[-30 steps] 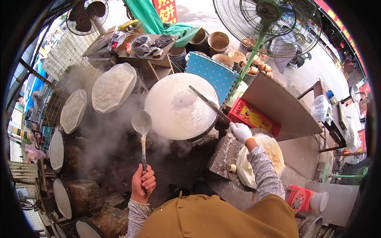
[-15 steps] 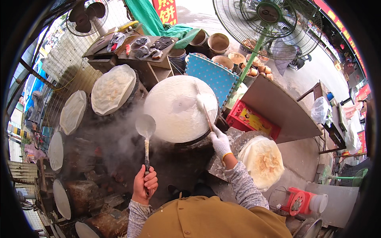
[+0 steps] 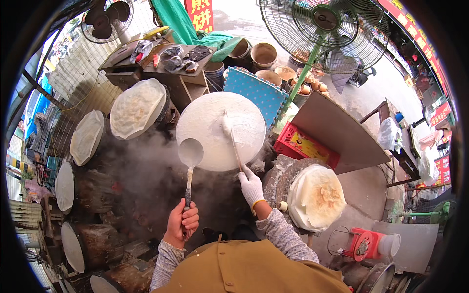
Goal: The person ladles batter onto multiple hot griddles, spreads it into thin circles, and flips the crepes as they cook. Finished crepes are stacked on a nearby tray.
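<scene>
In front of me a round griddle is coated with a pale crepe (image 3: 199, 119). My right hand (image 3: 251, 188), in a white glove, is closed round the stick of a batter spreader (image 3: 235, 148). The spreader's head rests on the batter near the crepe's middle. My bare left hand (image 3: 181, 220) is wrapped round the handle of a metal ladle (image 3: 190, 151). The ladle's bowl is held up at the crepe's near left edge, with steam around it. Beside my right hand lies a stack of cooked crepes (image 3: 316, 198), browned on top, on a round stand.
More crepe-covered griddles (image 3: 137, 108) curve round my left side. A blue dotted panel (image 3: 259, 93) and a red crate (image 3: 300, 141) border the main griddle on its right. Beyond stand a large green fan (image 3: 325, 24) and several buckets (image 3: 264, 54). A wooden table (image 3: 190, 78) holds bags.
My right hand has swung left and nearer to me, bringing the spreader's head from the crepe's right side to its middle. The ladle has shifted slightly right in the picture.
</scene>
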`<state>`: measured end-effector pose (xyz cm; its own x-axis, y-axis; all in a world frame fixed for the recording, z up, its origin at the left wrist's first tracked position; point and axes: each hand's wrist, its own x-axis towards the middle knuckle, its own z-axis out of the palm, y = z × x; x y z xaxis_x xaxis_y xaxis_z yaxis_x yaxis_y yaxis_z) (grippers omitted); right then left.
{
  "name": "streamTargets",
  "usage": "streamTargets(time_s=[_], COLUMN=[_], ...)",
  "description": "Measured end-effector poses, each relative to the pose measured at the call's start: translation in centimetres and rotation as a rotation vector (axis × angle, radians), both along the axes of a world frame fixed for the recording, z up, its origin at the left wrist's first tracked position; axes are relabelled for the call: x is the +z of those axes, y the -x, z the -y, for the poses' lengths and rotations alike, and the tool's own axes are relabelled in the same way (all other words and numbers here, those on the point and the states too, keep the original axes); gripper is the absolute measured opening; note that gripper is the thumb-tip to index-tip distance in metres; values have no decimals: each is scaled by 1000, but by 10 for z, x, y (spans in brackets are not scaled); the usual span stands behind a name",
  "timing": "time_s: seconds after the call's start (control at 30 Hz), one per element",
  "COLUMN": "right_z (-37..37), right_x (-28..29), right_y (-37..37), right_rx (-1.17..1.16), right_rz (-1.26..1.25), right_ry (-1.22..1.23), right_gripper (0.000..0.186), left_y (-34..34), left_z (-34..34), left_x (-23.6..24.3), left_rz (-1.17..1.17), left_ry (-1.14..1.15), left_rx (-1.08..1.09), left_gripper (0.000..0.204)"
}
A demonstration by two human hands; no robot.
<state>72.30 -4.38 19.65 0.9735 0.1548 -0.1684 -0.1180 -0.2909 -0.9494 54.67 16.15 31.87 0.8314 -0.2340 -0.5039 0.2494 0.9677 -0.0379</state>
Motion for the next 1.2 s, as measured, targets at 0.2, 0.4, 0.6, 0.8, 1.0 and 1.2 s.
streamTargets(time_s=[0.2, 0.4, 0.6, 0.8, 1.0, 1.2], right_z=[48, 16, 37, 44, 76, 1], right_x=[1, 32, 26, 54, 43, 35], right_y=[-65, -44, -91, -50, 18, 44], right_rx=[-187, 167, 134, 363, -21, 168], right_rz=[-36, 13, 16, 39, -51, -126], right_ry=[-153, 113, 95, 238, 191, 199], right_gripper=[40, 38, 37, 38, 40, 36], left_y=[-5, 1, -20, -69, -117, -163], left_z=[-3, -6, -9, -14, 13, 88], left_x=[4, -10, -13, -18, -17, -20], left_rz=[33, 14, 5, -83, -310, -348], left_ry=[-14, 18, -46, -194, -500, -469], left_rx=[-66, -47, -68, -55, 17, 44], left_gripper=[37, 38, 38, 35, 38, 40])
